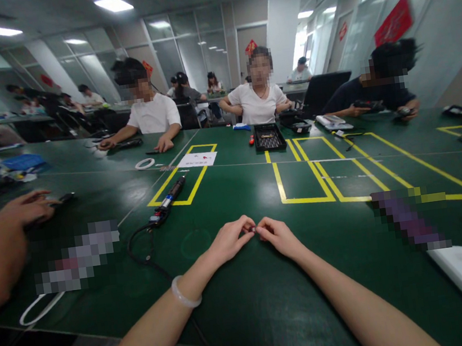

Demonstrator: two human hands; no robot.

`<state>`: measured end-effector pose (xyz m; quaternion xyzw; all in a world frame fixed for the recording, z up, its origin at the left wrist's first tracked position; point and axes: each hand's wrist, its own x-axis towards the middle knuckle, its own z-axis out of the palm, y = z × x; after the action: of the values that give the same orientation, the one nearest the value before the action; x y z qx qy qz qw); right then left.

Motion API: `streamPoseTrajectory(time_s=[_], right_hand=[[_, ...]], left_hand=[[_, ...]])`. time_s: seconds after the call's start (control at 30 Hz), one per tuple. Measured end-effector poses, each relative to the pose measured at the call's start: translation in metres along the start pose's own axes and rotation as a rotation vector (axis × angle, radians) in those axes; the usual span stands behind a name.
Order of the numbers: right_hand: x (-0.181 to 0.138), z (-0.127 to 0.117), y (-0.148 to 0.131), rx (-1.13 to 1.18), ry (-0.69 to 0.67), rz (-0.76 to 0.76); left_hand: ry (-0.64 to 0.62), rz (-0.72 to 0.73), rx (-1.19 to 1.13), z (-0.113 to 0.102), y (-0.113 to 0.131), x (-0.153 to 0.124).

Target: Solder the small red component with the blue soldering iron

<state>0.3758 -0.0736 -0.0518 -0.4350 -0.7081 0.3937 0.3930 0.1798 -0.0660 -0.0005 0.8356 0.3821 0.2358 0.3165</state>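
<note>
Pinches tiny part in left hand, inward from near edge of surface. Holds right hand just beside it; cannot tell whether gripping it too.

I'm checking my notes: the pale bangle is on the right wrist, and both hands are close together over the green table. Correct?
The head view shows the pale bangle on the left wrist, not the right. Left hand and right hand are close together over the green table.
</note>
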Motion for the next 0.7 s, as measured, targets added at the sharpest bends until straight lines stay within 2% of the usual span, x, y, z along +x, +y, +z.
streamPoseTrajectory(time_s=[0.13, 0.27, 0.33, 0.4, 0.5, 0.6, 0.67, 0.7], right_hand=[[-0.001, 0.001, -0.001, 0.084, -0.024, -0.02], [-0.001, 0.0, -0.003, 0.07, -0.042, -0.02], [-0.001, 0.0, -0.002, 0.063, -0.035, -0.007], [-0.001, -0.001, -0.002, 0.06, -0.032, 0.004], [-0.002, -0.001, -0.002, 0.056, -0.03, 0.008], [-0.002, 0.0, -0.002, 0.046, -0.031, 0.004], [-0.002, 0.001, -0.002, 0.042, -0.03, 0.002], [-0.002, 0.001, -0.002, 0.039, -0.03, 0.003]], left_hand=[[-0.005, -0.011, 0.013, 0.001, -0.002, -0.001], [-0.019, -0.002, 0.004, -0.002, -0.002, 0.0], [0.028, -0.013, 0.035, -0.011, -0.008, 0.002], [0.129, -0.057, 0.154, -0.028, -0.021, 0.003], [0.327, -0.235, 0.504, -0.066, -0.056, -0.006], [0.531, -0.567, 0.82, -0.108, -0.097, -0.028], [0.574, -0.784, 0.884, -0.131, -0.121, -0.045], [0.537, -0.871, 0.858, -0.139, -0.13, -0.052]])
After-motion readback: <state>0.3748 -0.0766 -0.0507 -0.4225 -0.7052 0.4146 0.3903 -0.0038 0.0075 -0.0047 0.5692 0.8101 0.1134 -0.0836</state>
